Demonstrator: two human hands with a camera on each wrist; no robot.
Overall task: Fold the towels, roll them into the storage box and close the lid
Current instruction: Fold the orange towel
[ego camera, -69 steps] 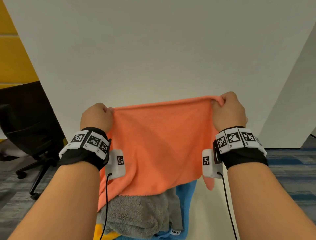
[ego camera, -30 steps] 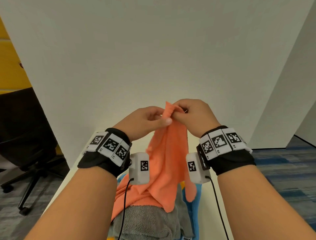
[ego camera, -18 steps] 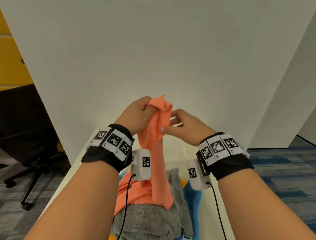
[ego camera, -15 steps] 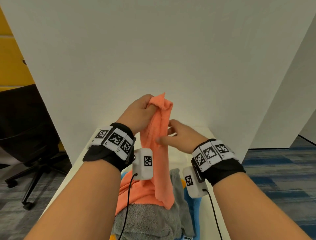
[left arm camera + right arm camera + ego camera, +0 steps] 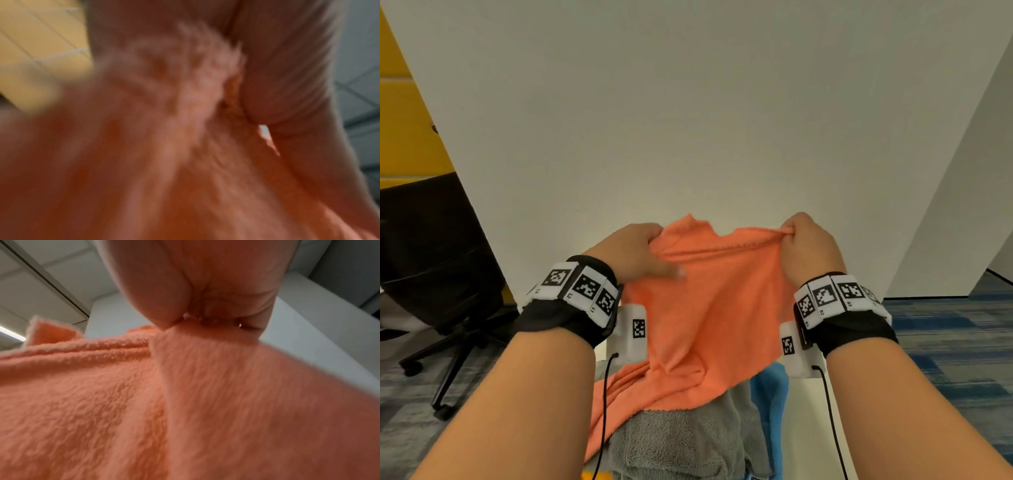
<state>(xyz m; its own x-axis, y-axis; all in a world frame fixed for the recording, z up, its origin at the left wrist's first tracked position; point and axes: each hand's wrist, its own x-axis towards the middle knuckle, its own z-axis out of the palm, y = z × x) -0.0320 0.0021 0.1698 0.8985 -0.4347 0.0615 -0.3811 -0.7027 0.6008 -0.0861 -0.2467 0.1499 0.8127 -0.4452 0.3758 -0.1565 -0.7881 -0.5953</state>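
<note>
Two hands apart, left hand (image 5: 635,250) and right hand (image 5: 810,248) gripping orange towel (image 5: 709,301) between

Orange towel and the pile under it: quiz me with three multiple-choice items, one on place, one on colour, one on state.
1. Where is the orange towel?
A. Held up between both hands
B. Flat on the floor
C. On the chair

2. What colour is the towel directly under it?
A. Green
B. Grey
C. White

3. How does the right hand hold the towel?
A. Flat palm on it
B. Not touching
C. Pinching its top edge

Answers: A, the left hand and right hand grip its top corners; B, the grey towel lies below; C, the right wrist view shows fingertips pinching the edge.
</note>
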